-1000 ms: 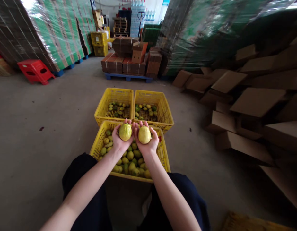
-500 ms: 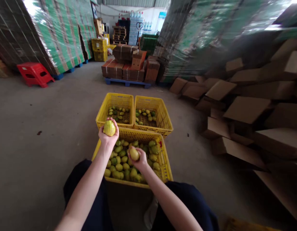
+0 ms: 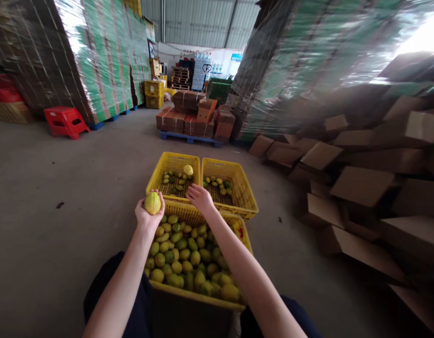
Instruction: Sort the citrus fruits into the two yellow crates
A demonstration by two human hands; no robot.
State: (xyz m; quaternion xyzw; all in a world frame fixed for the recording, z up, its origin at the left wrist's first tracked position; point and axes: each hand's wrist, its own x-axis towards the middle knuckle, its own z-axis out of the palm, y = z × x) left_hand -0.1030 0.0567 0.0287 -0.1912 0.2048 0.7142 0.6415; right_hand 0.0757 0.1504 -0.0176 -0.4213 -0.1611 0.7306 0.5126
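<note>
My left hand (image 3: 146, 217) is closed around a yellow-green lemon (image 3: 152, 203), held up by the left corner of the near yellow crate. My right hand (image 3: 201, 199) reaches over the rims between the crates with fingers stretched out, holding nothing. Just beyond it a yellow lemon (image 3: 188, 170) is in the air over the far left crate (image 3: 154, 174), apart from the fingers. Several green and yellow lemons lie on that crate's bottom. The near crate (image 3: 199, 301) is filled with many lemons (image 3: 185, 254), partly hidden by my right forearm.
A far right yellow crate (image 3: 250, 194) holds several lemons. Cardboard boxes (image 3: 361, 188) are heaped on the right. Ahead stands a blue pallet (image 3: 190, 137) with bundled cartons. A red stool (image 3: 66, 122) and wrapped stacks (image 3: 107, 65) stand left.
My right hand has moved forward from the near crate and let go of its lemon, now in the air. My left hand still holds its lemon. The view has tilted up.
</note>
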